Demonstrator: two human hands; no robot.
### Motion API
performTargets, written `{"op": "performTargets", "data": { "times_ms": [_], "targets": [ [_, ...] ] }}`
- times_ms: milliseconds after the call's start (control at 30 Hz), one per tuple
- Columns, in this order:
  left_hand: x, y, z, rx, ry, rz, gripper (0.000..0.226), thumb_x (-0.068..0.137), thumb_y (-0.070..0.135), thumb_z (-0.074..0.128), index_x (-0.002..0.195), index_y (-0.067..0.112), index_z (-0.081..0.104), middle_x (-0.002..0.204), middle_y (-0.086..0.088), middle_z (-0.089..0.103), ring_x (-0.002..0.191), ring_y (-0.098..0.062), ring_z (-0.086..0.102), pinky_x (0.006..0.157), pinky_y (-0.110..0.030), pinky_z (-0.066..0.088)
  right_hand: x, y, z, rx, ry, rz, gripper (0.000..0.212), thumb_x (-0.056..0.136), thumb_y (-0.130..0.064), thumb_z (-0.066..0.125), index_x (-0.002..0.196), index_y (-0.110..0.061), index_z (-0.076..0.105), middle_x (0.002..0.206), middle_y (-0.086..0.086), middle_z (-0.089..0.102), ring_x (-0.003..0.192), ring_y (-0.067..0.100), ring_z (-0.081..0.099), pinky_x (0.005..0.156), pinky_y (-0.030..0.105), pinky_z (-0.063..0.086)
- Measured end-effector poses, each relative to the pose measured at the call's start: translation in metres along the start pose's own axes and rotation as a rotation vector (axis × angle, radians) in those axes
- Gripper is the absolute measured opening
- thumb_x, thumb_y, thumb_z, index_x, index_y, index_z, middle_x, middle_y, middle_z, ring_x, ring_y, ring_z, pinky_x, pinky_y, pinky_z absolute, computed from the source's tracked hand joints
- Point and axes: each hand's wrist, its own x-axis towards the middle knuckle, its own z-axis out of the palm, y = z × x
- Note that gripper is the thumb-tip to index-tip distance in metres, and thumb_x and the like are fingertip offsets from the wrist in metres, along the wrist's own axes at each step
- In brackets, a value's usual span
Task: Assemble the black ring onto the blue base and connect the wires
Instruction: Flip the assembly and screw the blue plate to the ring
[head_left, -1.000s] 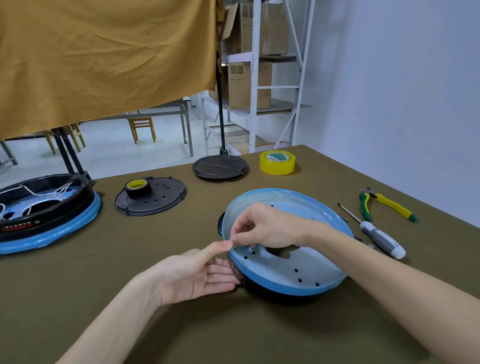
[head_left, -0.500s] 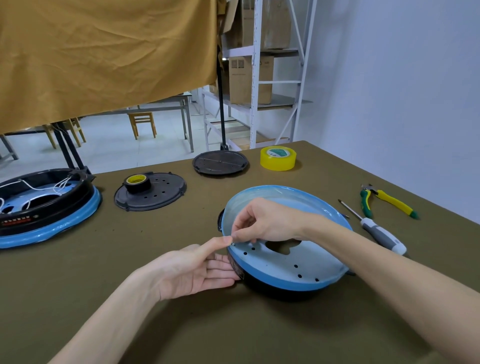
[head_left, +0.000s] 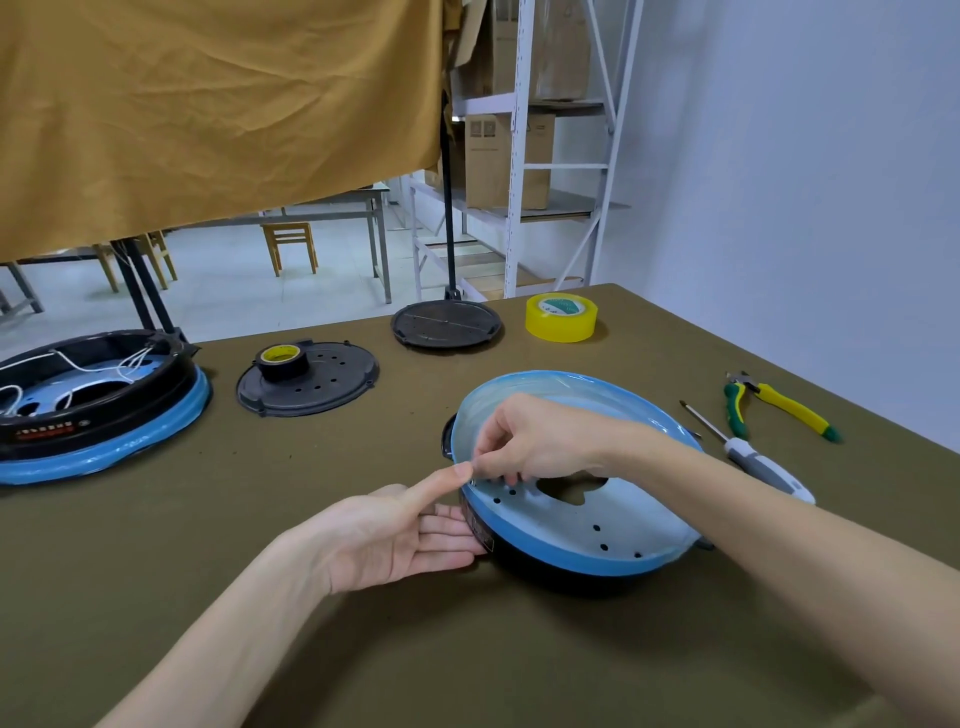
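Barely anything shifts over the last second: the blue base lies where it did, upside down on top of the black ring, near the middle of the table, its near-left edge lifted a little. The right hand stays over that edge with its fingers curled, pinching at something small at the rim; whether that is a wire end or the rim's clear film I cannot tell. The left hand lies palm up just beside the ring, fingers straight and touching its side, thumb reaching up to meet the right hand's fingertips. It grips nothing.

That stillness suggests fine work at one spot, not seating the two parts, which look only loosely stacked. No wires show on this piece.

At the far left of the table sits a finished-looking unit with white wires inside its black ring, likely a model of the goal. A screwdriver and pliers lie untouched to the right.
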Motion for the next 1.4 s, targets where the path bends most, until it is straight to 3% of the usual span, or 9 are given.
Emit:
{"op": "performTargets", "data": {
  "times_ms": [100, 233, 367, 600, 700, 867, 1033, 1233, 1400],
  "targets": [
    [0.0, 0.0, -0.003, -0.005, -0.02, -0.001, 0.093, 0.066, 0.055, 0.087, 0.127, -0.01, 0.06, 0.118, -0.024, 0.074, 0.112, -0.029, 0.074, 0.086, -0.033, 0.063, 0.0, -0.001, 0.002, 0.003, 0.041, -0.003, 0.023, 0.095, -0.028, 0.072, 0.072, -0.023, 0.074, 0.061, -0.011, 0.066, 0.06, 0.006, 0.06, 0.062, 0.023, 0.05],
    [0.0, 0.002, -0.004, 0.006, -0.05, -0.01, 0.11, 0.049, 0.056, 0.099, 0.128, -0.01, 0.06, 0.12, -0.024, 0.074, 0.114, -0.03, 0.073, 0.085, -0.034, 0.063, -0.001, -0.002, -0.002, 0.018, 0.012, 0.024, 0.022, 0.094, -0.027, 0.073, 0.072, -0.023, 0.076, 0.07, -0.002, 0.069, 0.063, 0.009, 0.059, 0.063, 0.025, 0.049],
    [0.001, 0.001, -0.006, 0.005, -0.057, -0.012, 0.112, 0.046, 0.057, 0.101, 0.128, -0.009, 0.06, 0.12, -0.023, 0.074, 0.114, -0.029, 0.073, 0.085, -0.033, 0.063, 0.001, -0.003, -0.002, -0.003, 0.019, 0.028, 0.023, 0.093, -0.03, 0.074, 0.071, -0.024, 0.075, 0.061, -0.008, 0.066, 0.053, 0.003, 0.055, 0.058, 0.022, 0.047],
    [0.003, 0.0, -0.005, 0.023, -0.054, -0.004, 0.113, 0.043, 0.059, 0.1, 0.125, -0.009, 0.062, 0.118, -0.022, 0.075, 0.113, -0.028, 0.074, 0.083, -0.032, 0.063, 0.001, -0.001, -0.002, -0.024, 0.007, -0.004, 0.018, 0.092, -0.032, 0.074, 0.076, -0.025, 0.078, 0.071, 0.001, 0.071, 0.063, 0.011, 0.06, 0.06, 0.025, 0.049],
    [0.003, 0.0, -0.005, 0.024, -0.057, -0.001, 0.113, 0.043, 0.058, 0.1, 0.126, -0.009, 0.062, 0.118, -0.023, 0.075, 0.112, -0.028, 0.074, 0.084, -0.032, 0.063, 0.0, -0.002, -0.001, -0.031, 0.018, -0.023, 0.018, 0.093, -0.027, 0.073, 0.077, -0.022, 0.077, 0.064, -0.007, 0.069, 0.058, 0.006, 0.06, 0.057, 0.021, 0.048],
    [0.002, 0.0, -0.004, 0.016, -0.058, -0.004, 0.112, 0.044, 0.058, 0.1, 0.125, -0.008, 0.062, 0.118, -0.023, 0.075, 0.112, -0.028, 0.074, 0.084, -0.032, 0.063, -0.002, -0.008, 0.002, -0.11, 0.029, -0.038, 0.02, 0.097, -0.027, 0.069, 0.079, -0.022, 0.074, 0.083, 0.007, 0.076, 0.064, 0.007, 0.062, 0.067, 0.026, 0.051],
    [0.002, 0.0, -0.005, -0.002, -0.056, -0.013, 0.113, 0.043, 0.056, 0.101, 0.127, -0.009, 0.06, 0.118, -0.024, 0.074, 0.112, -0.029, 0.074, 0.082, -0.033, 0.063, -0.003, -0.014, -0.006, -0.114, -0.002, 0.023, 0.02, 0.098, -0.031, 0.069, 0.08, -0.022, 0.074, 0.07, -0.001, 0.069, 0.065, 0.01, 0.059, 0.066, 0.027, 0.05],
    [0.001, 0.001, -0.005, 0.005, -0.074, -0.017, 0.109, 0.048, 0.056, 0.1, 0.127, -0.009, 0.061, 0.119, -0.024, 0.074, 0.113, -0.028, 0.074, 0.083, -0.032, 0.063, 0.002, -0.011, -0.003, -0.088, -0.009, 0.038, 0.018, 0.095, -0.034, 0.072, 0.084, -0.02, 0.076, 0.056, -0.01, 0.065, 0.057, 0.003, 0.059, 0.059, 0.021, 0.05],
    [0.0, 0.001, -0.004, 0.003, -0.074, -0.002, 0.097, 0.061, 0.056, 0.092, 0.127, -0.009, 0.061, 0.119, -0.023, 0.074, 0.113, -0.028, 0.074, 0.085, -0.031, 0.063, 0.002, -0.007, -0.003, -0.071, -0.026, 0.007, 0.018, 0.095, -0.032, 0.072, 0.083, -0.019, 0.077, 0.062, -0.009, 0.067, 0.059, 0.004, 0.059, 0.059, 0.021, 0.049]
  ]
}}
